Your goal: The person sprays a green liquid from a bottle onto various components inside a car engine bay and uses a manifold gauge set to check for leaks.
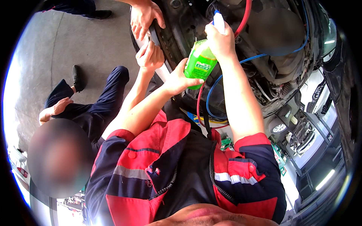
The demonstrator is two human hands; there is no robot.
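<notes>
A spray bottle of green liquid (201,64) with a white and blue spray head (218,22) is held tilted over the open engine bay of a car. My left hand (181,78) is wrapped around the lower body of the bottle, thumb across its front. Up at the neck, my right hand (222,40) grips just below the spray head; whether a finger presses the trigger is hidden.
A red hose (244,17) and a blue hose (260,55) cross the engine bay. Beside my left arm, a seated co-worker's hand (151,56) pinches something small near the car's edge. Another person's hand (146,17) rests above it. More cars stand at the right.
</notes>
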